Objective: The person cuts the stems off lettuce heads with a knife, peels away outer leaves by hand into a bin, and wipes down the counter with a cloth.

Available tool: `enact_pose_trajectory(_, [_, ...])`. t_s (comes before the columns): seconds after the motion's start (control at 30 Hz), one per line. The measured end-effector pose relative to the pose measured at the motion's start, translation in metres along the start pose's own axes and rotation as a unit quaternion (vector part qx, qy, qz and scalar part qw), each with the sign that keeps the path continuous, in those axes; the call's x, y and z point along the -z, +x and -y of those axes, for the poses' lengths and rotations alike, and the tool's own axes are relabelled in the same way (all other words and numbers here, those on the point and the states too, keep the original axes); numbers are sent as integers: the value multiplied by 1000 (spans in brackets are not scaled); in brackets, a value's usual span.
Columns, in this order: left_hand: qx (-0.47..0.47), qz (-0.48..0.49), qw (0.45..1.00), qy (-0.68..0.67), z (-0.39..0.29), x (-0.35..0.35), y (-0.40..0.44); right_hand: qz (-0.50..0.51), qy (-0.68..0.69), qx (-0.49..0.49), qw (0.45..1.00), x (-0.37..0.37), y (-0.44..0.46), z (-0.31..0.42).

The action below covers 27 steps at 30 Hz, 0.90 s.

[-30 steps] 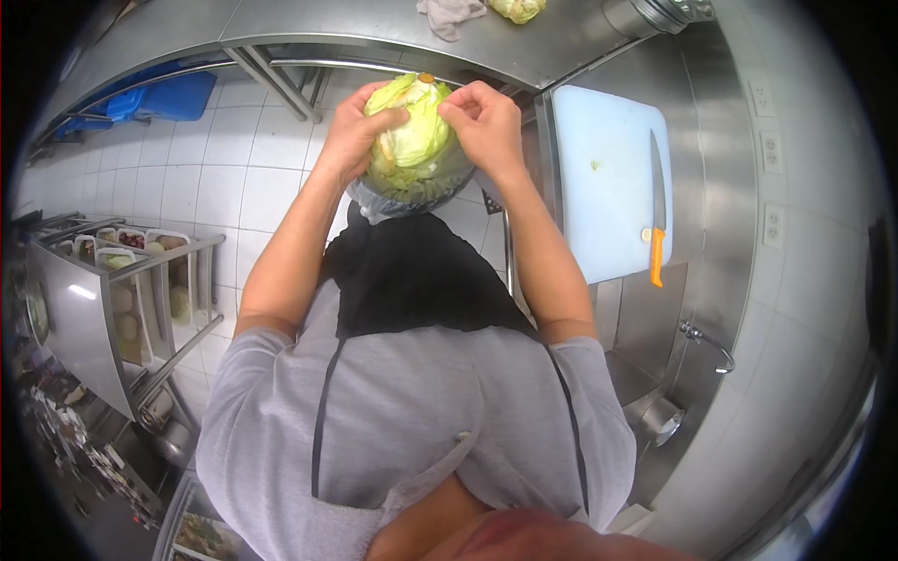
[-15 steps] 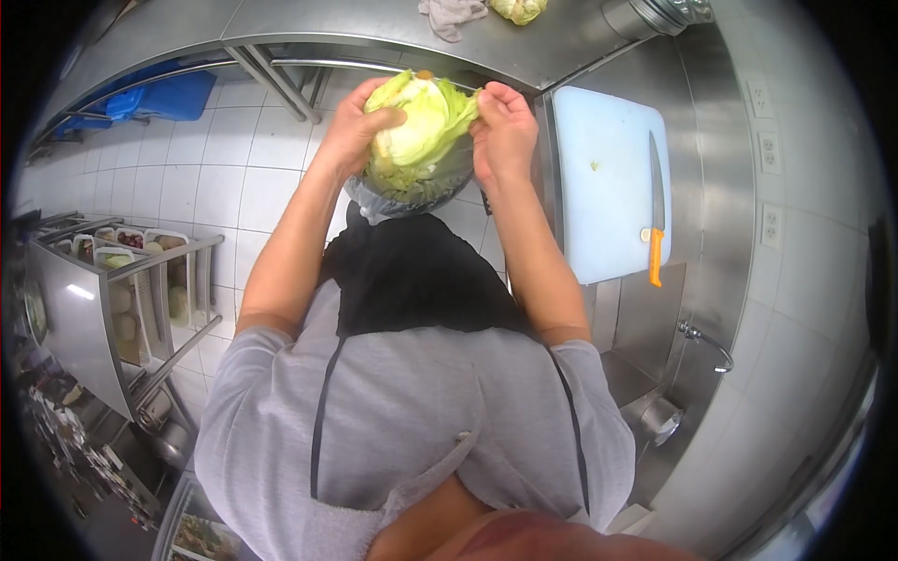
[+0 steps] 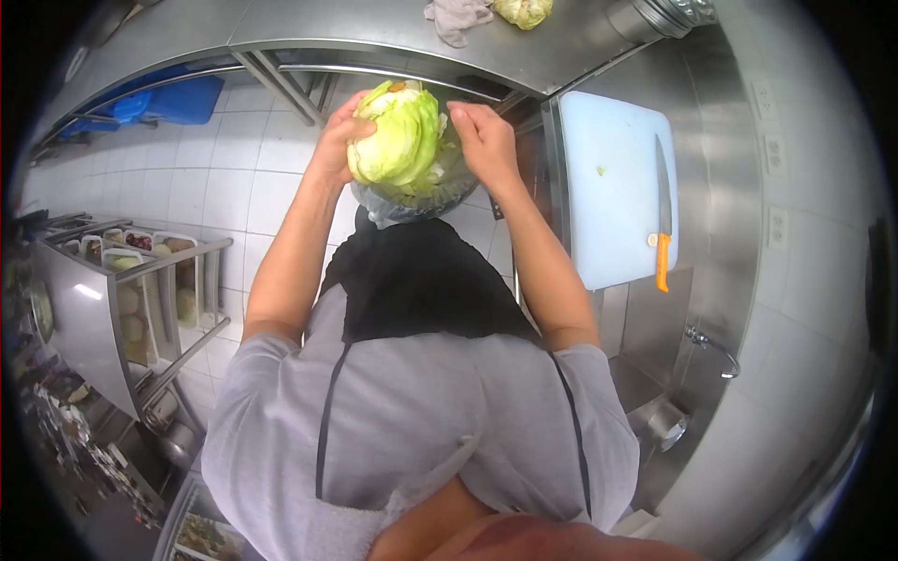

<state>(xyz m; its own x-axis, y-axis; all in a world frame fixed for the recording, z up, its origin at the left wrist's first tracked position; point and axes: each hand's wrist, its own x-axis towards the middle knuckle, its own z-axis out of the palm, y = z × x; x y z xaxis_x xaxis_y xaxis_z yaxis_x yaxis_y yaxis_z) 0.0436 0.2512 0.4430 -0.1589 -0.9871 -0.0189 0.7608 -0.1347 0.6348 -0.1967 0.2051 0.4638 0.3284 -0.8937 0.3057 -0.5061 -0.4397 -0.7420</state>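
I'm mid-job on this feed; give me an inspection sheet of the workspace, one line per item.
Surface: steel counter ahead; blue-white cutting board to the right.
Job's things: lettuce held above plastic liner with leaves in it; orange-handled knife lies on the board, handle end past its edge.
Clutter: small scrap on the board; crumpled cloth and another leafy head on the counter.
Grippers: left hand grips the lettuce; right hand beside it, fingers curled, contents unclear.
Cables: nothing seen.
Surroundings: tiled floor, wall outlet, faucet.
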Motion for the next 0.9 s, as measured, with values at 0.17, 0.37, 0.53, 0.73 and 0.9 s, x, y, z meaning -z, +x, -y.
enact_pose_trajectory(0.17, [-20,-3,999,-33,-4,-10,1,51,336,-116,933,6,3,62])
enact_pose_trajectory(0.37, [48,48,983,-168,4,-12,0,77,454,-190,867,19,10,63])
enact_pose_trajectory(0.53, [66,11,991,-113,14,-30,7,32,417,-131,899,13,8,63])
enact_pose_trajectory(0.73, [72,-39,996,-21,24,-42,2,12,396,-166,903,15,12,58])
enact_pose_trajectory(0.9, [81,-17,996,-29,31,-40,4,24,560,-182,808,20,14,56])
